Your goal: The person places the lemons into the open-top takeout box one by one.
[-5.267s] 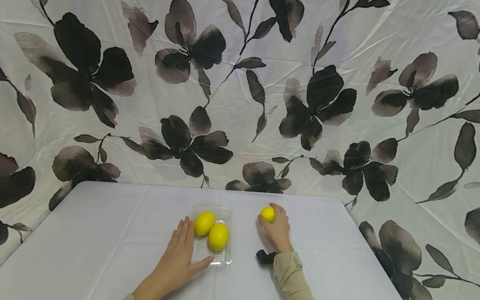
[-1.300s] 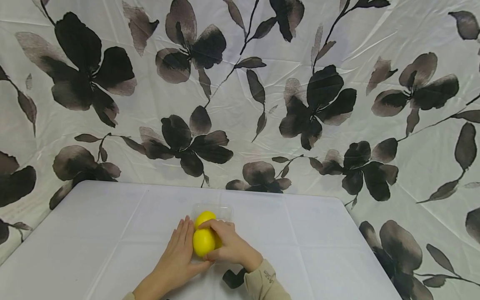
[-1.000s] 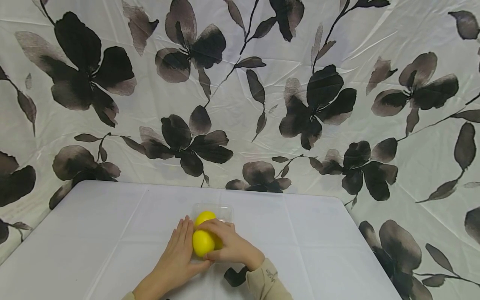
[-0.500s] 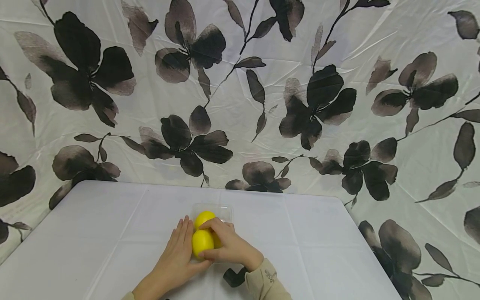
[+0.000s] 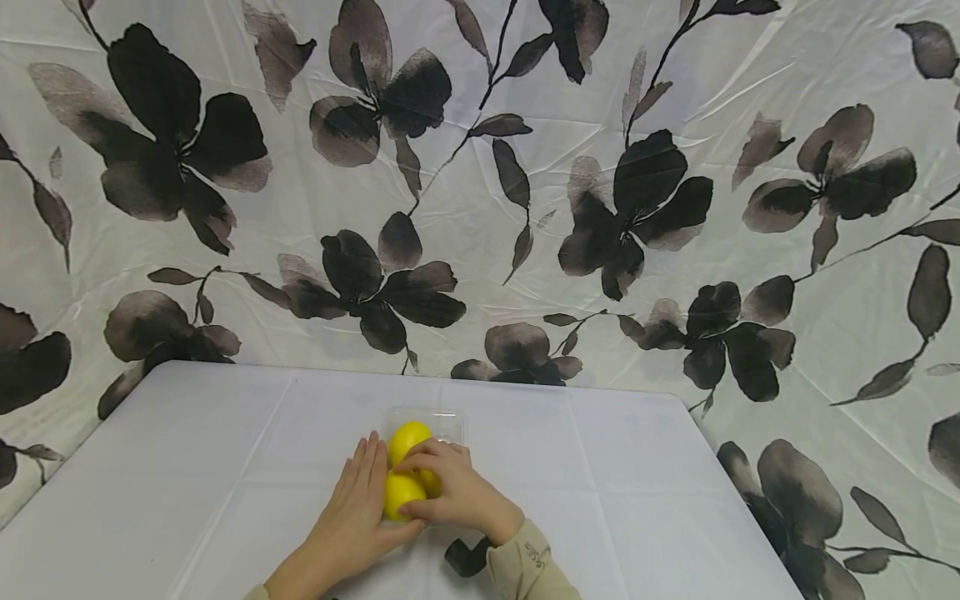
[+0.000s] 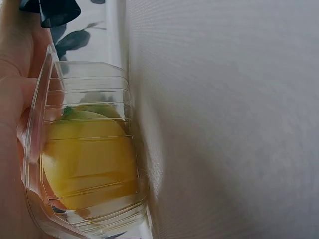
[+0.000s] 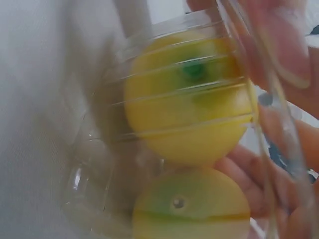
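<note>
In the head view, a clear plastic tray [image 5: 450, 419] holds three yellow lemons. One lemon [image 5: 410, 442] lies at the far left of it, and a second lemon [image 5: 431, 482] is mostly covered by my right hand [image 5: 468, 496]. That hand pinches the third lemon [image 5: 403, 497] between thumb and fingers at the near left of the tray. My left hand [image 5: 348, 512] lies with straight fingers along the tray's left side, its thumb by the near edge. Through the ribbed wall, the right wrist view shows a lemon [image 7: 189, 124] with a green tip.
A white cloth [image 5: 637, 500] with fold lines covers the table. Behind the table hangs a white curtain [image 5: 517, 208] with dark flowers. A small black device [image 5: 467, 557] sits at my right cuff.
My right hand has brought the third lemon from the right side of the table into the tray. In the last second that lemon has shifted slightly nearer and lower. My left hand stays put.
</note>
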`<state>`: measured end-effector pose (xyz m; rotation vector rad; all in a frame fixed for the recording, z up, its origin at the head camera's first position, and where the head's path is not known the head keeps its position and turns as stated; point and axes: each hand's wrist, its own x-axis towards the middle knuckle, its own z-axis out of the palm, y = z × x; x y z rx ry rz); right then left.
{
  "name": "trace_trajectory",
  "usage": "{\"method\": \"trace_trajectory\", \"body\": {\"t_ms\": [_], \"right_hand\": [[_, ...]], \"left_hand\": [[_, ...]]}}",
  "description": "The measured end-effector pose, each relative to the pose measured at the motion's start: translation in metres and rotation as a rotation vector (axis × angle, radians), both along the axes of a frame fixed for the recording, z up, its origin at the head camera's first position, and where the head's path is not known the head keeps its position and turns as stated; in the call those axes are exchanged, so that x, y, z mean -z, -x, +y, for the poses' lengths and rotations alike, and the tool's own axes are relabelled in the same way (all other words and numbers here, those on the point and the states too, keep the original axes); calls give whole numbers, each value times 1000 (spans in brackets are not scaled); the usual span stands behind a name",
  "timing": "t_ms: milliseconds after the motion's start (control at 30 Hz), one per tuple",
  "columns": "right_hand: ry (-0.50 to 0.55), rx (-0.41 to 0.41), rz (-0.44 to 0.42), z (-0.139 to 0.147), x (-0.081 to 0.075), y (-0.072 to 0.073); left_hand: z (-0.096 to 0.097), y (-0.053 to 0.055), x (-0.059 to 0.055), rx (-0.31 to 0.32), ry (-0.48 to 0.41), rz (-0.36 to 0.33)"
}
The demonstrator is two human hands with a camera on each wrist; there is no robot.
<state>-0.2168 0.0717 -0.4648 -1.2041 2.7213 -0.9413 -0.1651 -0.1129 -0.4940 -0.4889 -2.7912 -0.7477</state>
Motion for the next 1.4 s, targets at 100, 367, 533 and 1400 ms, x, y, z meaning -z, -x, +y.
{"method": "trace_trajectory", "body": {"t_ms": [100, 367, 533, 1400], "right_hand": [[2, -3, 6, 0, -1, -1], [-3, 22, 2, -2, -3, -2], [2, 19, -8, -2, -2, -2], [415, -2, 188, 26, -47, -1]], "left_hand": [[0, -1, 0, -1, 1, 7], [-1, 0, -1, -5, -4, -8], [0, -1, 0, -7, -6, -3], [-3, 0, -7, -10, -11, -28]]}}
